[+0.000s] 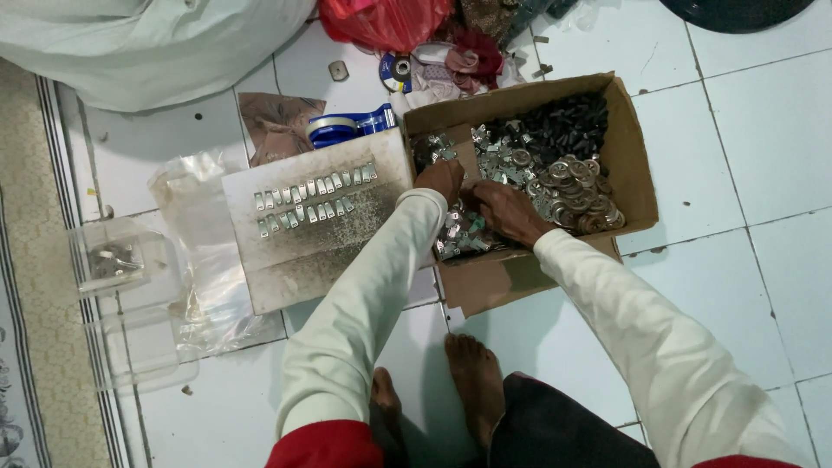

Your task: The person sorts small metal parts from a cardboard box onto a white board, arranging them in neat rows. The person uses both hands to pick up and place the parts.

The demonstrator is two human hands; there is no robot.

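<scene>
Both hands, left hand (440, 179) and right hand (507, 212), dig with fingers curled in small silver metal clips (459, 234) inside the brown cardboard box (637, 165) at centre frame, where sharp edges could cut fingers.

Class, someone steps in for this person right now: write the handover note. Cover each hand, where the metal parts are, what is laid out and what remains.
Left hand: inside the cardboard box, fingers down among the small metal clips; whether it grips any cannot be told.
Right hand: also in the box, resting on the clip pile beside the metal rings.
Black parts fill the box's far corner.
Done: two short rows of clips lie lined up on the speckled white board left of the box.
Left: most of the board is bare; many loose clips remain in the box.
</scene>
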